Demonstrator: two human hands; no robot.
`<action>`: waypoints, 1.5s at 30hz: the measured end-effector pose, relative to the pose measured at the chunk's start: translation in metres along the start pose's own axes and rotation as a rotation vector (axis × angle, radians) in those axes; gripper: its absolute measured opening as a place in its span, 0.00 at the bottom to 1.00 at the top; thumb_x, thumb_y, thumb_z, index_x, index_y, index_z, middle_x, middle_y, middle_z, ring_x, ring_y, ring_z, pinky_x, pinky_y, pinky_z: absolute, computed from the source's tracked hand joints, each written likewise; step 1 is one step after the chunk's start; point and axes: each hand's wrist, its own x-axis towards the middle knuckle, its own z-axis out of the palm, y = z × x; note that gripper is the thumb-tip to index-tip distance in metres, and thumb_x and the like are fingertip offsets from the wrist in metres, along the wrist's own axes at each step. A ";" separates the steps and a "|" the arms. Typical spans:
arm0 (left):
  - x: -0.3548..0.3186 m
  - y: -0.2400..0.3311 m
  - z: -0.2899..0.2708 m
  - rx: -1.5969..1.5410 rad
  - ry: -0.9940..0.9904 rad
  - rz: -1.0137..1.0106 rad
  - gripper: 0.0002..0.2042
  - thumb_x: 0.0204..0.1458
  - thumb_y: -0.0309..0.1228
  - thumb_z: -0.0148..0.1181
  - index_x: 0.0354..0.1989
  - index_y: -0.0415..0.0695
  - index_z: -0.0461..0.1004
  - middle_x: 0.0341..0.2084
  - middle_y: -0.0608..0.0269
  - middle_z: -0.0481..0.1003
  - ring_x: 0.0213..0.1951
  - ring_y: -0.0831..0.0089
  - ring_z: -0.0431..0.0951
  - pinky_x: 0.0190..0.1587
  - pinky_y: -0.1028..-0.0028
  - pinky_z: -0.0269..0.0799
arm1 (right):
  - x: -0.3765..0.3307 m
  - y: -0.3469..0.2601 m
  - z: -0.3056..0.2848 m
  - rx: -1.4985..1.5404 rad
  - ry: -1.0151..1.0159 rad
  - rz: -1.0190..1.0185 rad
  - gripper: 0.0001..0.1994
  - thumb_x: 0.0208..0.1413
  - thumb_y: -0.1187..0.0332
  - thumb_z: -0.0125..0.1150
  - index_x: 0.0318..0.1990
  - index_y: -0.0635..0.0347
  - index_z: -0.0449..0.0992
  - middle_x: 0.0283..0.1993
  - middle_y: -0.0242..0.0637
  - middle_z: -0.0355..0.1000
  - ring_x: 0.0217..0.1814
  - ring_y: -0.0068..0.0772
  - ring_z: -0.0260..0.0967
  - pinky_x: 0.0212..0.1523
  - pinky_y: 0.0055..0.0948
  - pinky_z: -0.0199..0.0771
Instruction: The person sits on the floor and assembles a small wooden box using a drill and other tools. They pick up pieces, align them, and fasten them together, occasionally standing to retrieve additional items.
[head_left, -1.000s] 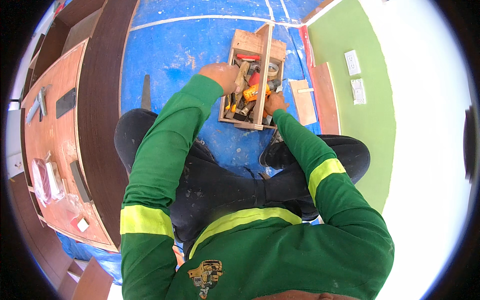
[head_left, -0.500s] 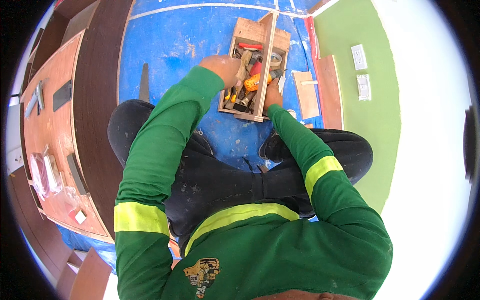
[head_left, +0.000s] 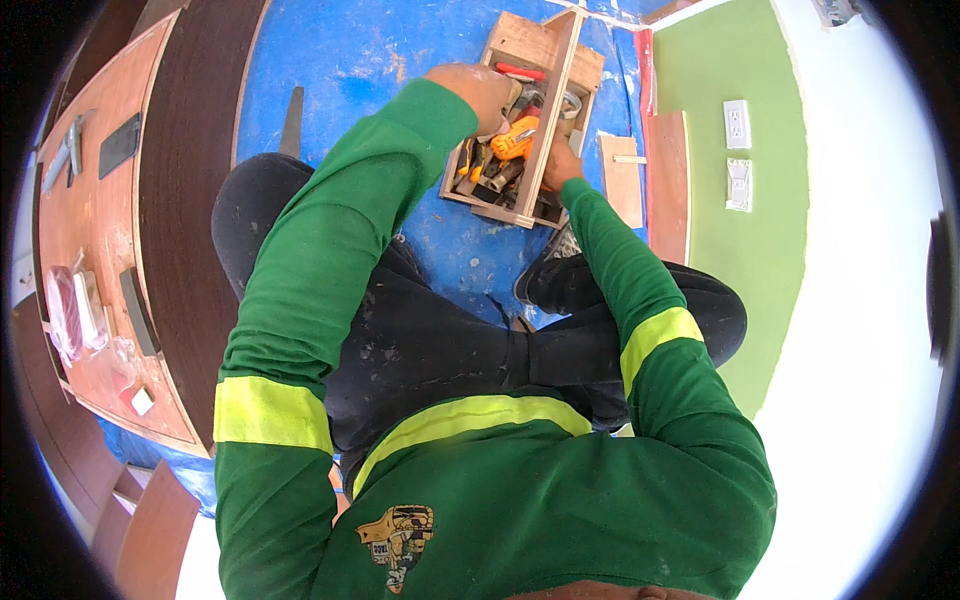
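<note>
While the person's green shirt with its yellow bands fills the lower half of the frame, dark trousers and bent knees sit at the centre, with a dark shoe (head_left: 545,275) planted on the blue floor sheet (head_left: 340,60) just below the wooden toolbox (head_left: 520,45). Both green sleeves run upward from the bottom edge toward that box, which lies in the upper middle of the frame.

Its right hand (head_left: 562,165) rests at the box's lower right corner, against the rim; whether its fingers grip the wood or merely lean there cannot be told. Higher up, the left hand (head_left: 478,88) reaches down into the box with fingers curled closed, the knuckles hiding what they clasp. Just beside it lies an orange-handled tool (head_left: 515,138) among other jumbled tools, and a red-handled one (head_left: 520,72) lies near the box's central handle bar.

To the right of the box a small wooden board (head_left: 625,180) lies flat by the green wall (head_left: 760,250). Along the left edge of the frame stretches a brown panel (head_left: 100,250) with small items on it.
</note>
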 end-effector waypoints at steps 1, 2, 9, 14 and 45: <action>0.000 0.002 -0.002 0.005 -0.017 -0.003 0.26 0.56 0.44 0.64 0.61 0.46 0.74 0.51 0.47 0.80 0.56 0.50 0.78 0.59 0.53 0.74 | -0.004 -0.003 -0.004 -0.053 -0.056 -0.014 0.35 0.63 0.49 0.58 0.71 0.60 0.59 0.61 0.58 0.74 0.63 0.61 0.71 0.63 0.49 0.69; 0.000 0.003 -0.004 0.010 -0.035 -0.006 0.26 0.56 0.44 0.64 0.61 0.46 0.74 0.51 0.47 0.79 0.56 0.50 0.78 0.59 0.53 0.74 | -0.008 -0.002 -0.008 -0.338 -0.071 -0.119 0.36 0.67 0.47 0.50 0.75 0.59 0.53 0.63 0.59 0.72 0.66 0.62 0.69 0.68 0.51 0.63; 0.006 0.009 -0.002 -0.011 0.016 0.020 0.25 0.56 0.44 0.66 0.59 0.46 0.75 0.50 0.48 0.81 0.54 0.51 0.80 0.57 0.54 0.75 | -0.017 0.002 -0.011 -0.560 -0.012 -0.372 0.34 0.64 0.58 0.59 0.73 0.58 0.53 0.55 0.60 0.77 0.56 0.66 0.75 0.66 0.61 0.64; 0.006 0.011 -0.004 -0.039 -0.003 0.037 0.29 0.54 0.43 0.66 0.64 0.48 0.71 0.48 0.43 0.80 0.52 0.45 0.80 0.56 0.51 0.75 | -0.031 0.007 -0.010 -0.532 -0.110 -0.321 0.40 0.58 0.59 0.65 0.74 0.58 0.51 0.58 0.60 0.75 0.62 0.68 0.71 0.68 0.73 0.53; -0.001 0.015 -0.003 0.016 -0.022 -0.003 0.24 0.50 0.48 0.73 0.49 0.43 0.82 0.47 0.47 0.82 0.52 0.54 0.83 0.51 0.54 0.80 | -0.046 0.022 -0.002 -0.262 -0.383 -0.322 0.23 0.62 0.71 0.62 0.64 0.61 0.68 0.51 0.44 0.79 0.51 0.43 0.78 0.49 0.41 0.80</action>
